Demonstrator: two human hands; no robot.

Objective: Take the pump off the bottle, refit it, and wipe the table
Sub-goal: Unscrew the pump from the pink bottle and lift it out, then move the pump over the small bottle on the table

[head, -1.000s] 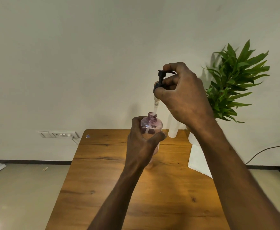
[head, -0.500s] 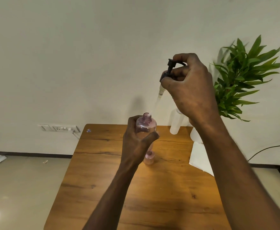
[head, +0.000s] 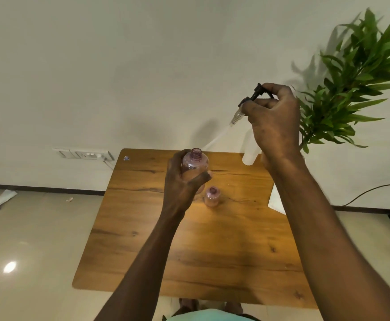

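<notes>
My left hand (head: 182, 181) grips a clear pink bottle (head: 195, 166) upright above the wooden table (head: 189, 251), its neck open. My right hand (head: 273, 122) holds the black pump (head: 253, 97) up and to the right of the bottle, tilted. The pump's white dip tube (head: 219, 136) slants down to the left, with its tip just above and right of the bottle's neck, outside it. A second, smaller pink bottle (head: 211, 196) stands open on the table just right of my left hand.
A white bottle (head: 249, 156) stands at the table's far edge. A white cloth (head: 276, 201) lies at the right edge, partly behind my right arm. A green plant (head: 356, 89) leans at the far right. A wall socket (head: 85, 154) is at left.
My right hand has lifted the pump up and to the right, drawing the dip tube fully out of the bottle. The small pink bottle has come into view on the table.
</notes>
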